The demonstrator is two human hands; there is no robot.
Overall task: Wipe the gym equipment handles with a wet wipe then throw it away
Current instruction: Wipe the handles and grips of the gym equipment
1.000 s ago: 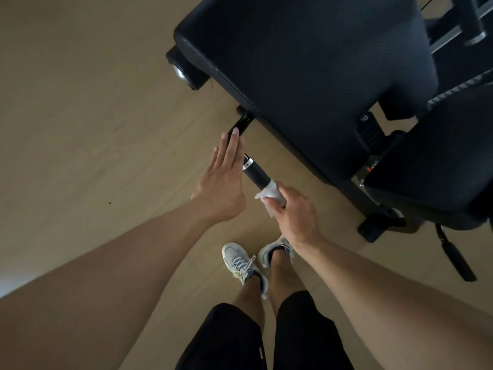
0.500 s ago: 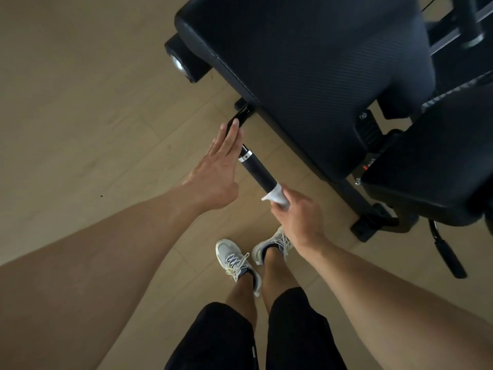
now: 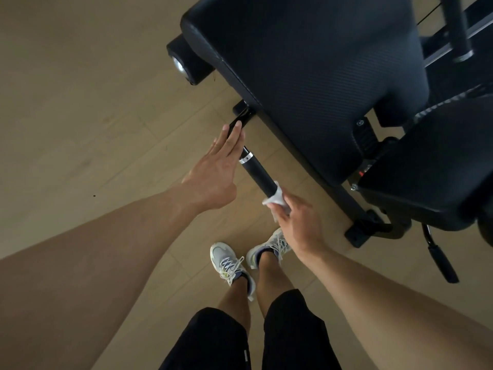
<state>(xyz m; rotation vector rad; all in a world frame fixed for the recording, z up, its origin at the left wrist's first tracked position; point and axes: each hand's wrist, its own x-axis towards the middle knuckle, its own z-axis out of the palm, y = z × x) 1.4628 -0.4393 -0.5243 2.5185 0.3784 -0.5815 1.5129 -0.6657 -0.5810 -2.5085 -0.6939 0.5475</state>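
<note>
A black handle [image 3: 258, 173] with a silver ring sticks out from under the padded seat of the gym machine [image 3: 320, 76]. My right hand [image 3: 298, 222] is closed around the handle's near end with a white wet wipe [image 3: 276, 199] between palm and grip. My left hand [image 3: 216, 169] is flat with fingers straight, its fingertips resting on the black bracket [image 3: 240, 116] above the handle. The handle's near tip is hidden under the wipe and hand.
A second black handle [image 3: 440, 260] hangs at the lower right of the machine. A black foam roller [image 3: 186, 62] juts out at the seat's far corner. Light wooden floor [image 3: 80, 102] spreads to the left. My shoes [image 3: 229, 263] stand below the hands.
My right hand slid the wipe down the handle toward its near end, baring more of the black grip. My left hand stayed against the bracket.
</note>
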